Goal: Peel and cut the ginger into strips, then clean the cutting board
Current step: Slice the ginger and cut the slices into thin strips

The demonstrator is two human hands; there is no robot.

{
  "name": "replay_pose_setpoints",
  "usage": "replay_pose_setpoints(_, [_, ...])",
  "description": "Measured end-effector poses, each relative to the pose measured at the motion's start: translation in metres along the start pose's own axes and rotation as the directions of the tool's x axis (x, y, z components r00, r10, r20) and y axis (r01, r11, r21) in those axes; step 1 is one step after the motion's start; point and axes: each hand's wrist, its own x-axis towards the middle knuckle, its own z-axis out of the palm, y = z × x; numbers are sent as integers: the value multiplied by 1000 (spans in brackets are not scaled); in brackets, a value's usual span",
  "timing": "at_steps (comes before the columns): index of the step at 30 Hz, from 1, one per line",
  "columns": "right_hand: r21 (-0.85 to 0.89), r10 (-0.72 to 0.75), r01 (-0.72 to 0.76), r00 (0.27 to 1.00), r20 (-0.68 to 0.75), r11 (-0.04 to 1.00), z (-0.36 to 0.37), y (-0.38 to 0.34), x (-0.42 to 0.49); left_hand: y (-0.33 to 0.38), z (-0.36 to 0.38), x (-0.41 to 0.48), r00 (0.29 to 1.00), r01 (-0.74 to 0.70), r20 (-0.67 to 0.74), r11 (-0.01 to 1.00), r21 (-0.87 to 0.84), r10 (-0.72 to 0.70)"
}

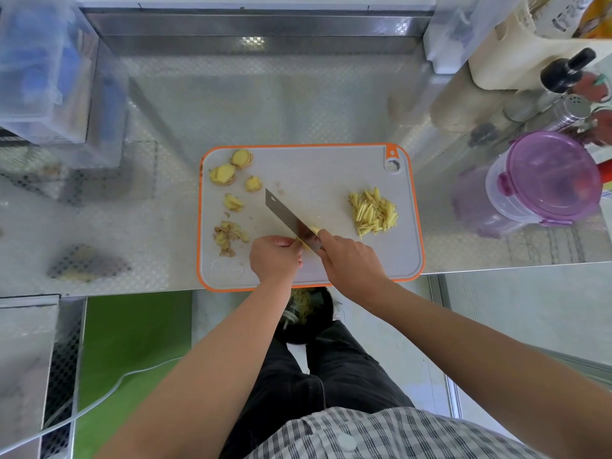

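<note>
While the right hand (347, 260) grips the knife (284, 212) by its handle, the left hand (276, 256) curls its fingers over a small piece of ginger (306, 241) at the near middle of the board (314, 170), just where the heel of the blade comes down. Only a sliver of yellow shows between knuckles and steel, so how much lies under the hand cannot be told.

Cut strips (372, 212) sit heaped toward the right edge, well apart from the blade. Along the left side wait a fan of slices (233, 202), three peeled chunks (222, 174) at the far corner, and a heap of peels (228, 236) near the left hand. The job looks roughly midway, with cutting in hand and the board not yet cleaned.

Ginger like this is likely light, firm and fibrous, and its cut faces are probably damp and a little slick. Thin slices would tend to slide over one another, so they are best pinned from above with bent fingertips, knuckles facing the blade as a guide. The knobbly chunks could rock, and each would sit safer with a flat cut face down, held at the end away from the knife. The strips are loose and will scatter if swept roughly; the peels should scrape off easily toward the bin (308, 313) below the counter (265, 111) edge
</note>
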Motion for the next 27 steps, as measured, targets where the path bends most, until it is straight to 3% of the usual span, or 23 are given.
replay_pose_setpoints(13, [-64, 26, -25, 1000, 18, 998, 8, -2, 10, -1, 1, 2, 1000, -17, 24, 1000, -14, 17])
replay_pose_setpoints(21, [49, 9, -7, 998, -60, 999, 5, 4, 5, -3, 0, 2, 999, -33, 11, 999, -1, 33])
replay_pose_setpoints(27, [-16, -28, 27, 1000, -13, 999, 3, 2, 3, -2, 1, 1, 999, -21, 26, 999, -31, 22])
